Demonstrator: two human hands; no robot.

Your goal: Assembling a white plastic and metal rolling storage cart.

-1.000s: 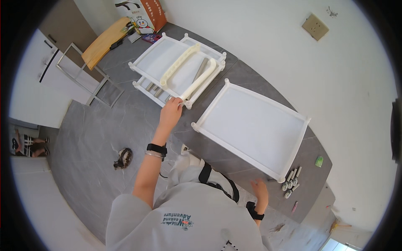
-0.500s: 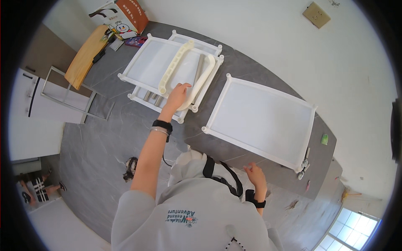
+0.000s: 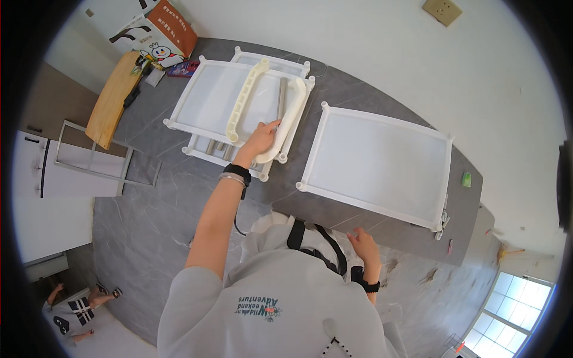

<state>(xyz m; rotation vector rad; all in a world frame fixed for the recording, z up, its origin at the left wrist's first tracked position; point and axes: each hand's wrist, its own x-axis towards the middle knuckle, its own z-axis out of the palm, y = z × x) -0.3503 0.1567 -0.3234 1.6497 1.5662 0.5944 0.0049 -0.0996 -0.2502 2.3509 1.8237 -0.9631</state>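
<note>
Left hand (image 3: 259, 139) over the near side of a stack of white trays (image 3: 203, 98), upper middle of the frame. Thumb and forefinger at the lower end of a grey metal tube (image 3: 282, 98) lying on the top tray; whether they are closed on it, cannot tell. Two cream curved bars (image 3: 242, 101) flank the tube: one on its left, the other on its right, the latter running close beside the hand. More short metal tubes (image 3: 228, 153) show in the tray beneath, partly covered.

Right hand (image 3: 364, 247) lower right of centre, near the front edge of the grey table (image 3: 286, 194); fingers parted, holding nothing.

Single white tray (image 3: 376, 164) lies flat right of centre, well apart from the stack. At its lower right corner, small metal parts, partly hidden. Green packet (image 3: 467, 179) farther right. Wooden board (image 3: 113, 98), upper left.
</note>
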